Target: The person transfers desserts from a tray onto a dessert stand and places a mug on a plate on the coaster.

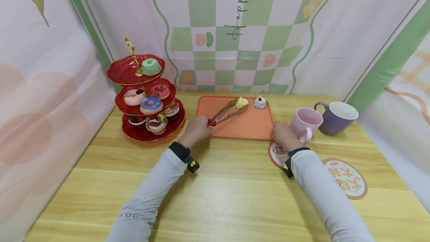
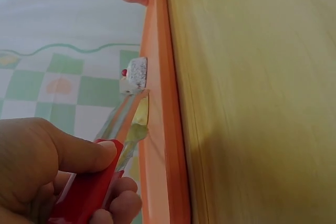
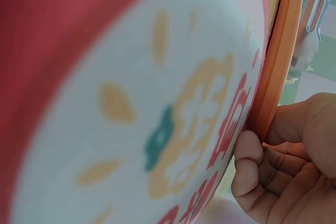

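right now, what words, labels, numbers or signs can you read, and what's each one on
"Happy": green-checked cloth backdrop; next letters cut off
"Ro": white cloth at left
"宜": round red-rimmed coaster; rest unclear
"大": round orange-rimmed coaster; rest unclear
Light-grey left sleeve: black lettering, too distorted to read

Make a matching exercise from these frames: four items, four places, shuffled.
1. Tongs
2. Green cake
3. White cherry-topped cake
4. Purple mug

A. On the orange tray
B. Beside the pink mug
C. In the left hand
D. On the top tier of the red stand

Pairs: 1-C, 2-D, 3-A, 4-B
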The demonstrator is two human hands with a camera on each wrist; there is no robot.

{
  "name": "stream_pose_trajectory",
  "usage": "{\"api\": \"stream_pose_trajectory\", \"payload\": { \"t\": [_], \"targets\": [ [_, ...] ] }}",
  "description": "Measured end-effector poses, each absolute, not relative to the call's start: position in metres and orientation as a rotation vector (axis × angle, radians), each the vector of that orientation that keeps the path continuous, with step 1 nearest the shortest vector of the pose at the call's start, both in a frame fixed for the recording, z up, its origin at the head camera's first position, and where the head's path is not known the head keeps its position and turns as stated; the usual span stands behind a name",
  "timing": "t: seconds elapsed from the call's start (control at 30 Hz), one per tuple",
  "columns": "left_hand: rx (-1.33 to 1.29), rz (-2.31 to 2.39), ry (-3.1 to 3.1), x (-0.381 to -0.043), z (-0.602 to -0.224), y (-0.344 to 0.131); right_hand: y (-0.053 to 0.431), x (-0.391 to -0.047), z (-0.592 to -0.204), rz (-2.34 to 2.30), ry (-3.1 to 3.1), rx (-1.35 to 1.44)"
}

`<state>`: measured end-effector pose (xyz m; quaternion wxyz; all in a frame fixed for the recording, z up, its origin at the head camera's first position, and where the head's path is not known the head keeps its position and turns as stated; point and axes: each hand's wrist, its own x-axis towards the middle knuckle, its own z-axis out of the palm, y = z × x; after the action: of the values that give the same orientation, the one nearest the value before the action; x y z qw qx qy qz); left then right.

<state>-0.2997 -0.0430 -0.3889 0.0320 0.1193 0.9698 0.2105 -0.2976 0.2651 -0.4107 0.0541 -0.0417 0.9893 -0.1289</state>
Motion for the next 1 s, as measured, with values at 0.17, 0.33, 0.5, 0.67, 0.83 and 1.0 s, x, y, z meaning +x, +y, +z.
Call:
{"api": "stream_pose_trajectory", "payload": {
  "t": [0.17, 0.33, 0.5, 0.67, 0.83, 1.0],
  "targets": [
    [0.371, 0.456, 3.072, -0.298, -0.390, -0.040, 0.265, -0.298, -0.411, -0.381, 3.009, -0.132],
    [0.353, 0.335, 3.119, -0.295, -0.391, -0.039, 0.266, -0.299, -0.412, -0.392, 2.985, -0.110],
    [0.360, 0.325, 3.134, -0.294, -0.393, -0.039, 0.267, -0.300, -0.413, -0.386, 2.982, -0.101],
    [0.361, 0.341, 3.137, -0.293, -0.393, -0.039, 0.267, -0.300, -0.412, -0.382, 2.997, -0.116],
    [0.380, 0.387, 3.136, -0.291, -0.393, -0.040, 0.267, -0.299, -0.412, -0.381, 3.004, -0.116],
    [0.390, 0.492, 3.127, -0.286, -0.393, -0.044, 0.266, -0.299, -0.413, -0.378, 3.015, -0.125]
  ]
}}
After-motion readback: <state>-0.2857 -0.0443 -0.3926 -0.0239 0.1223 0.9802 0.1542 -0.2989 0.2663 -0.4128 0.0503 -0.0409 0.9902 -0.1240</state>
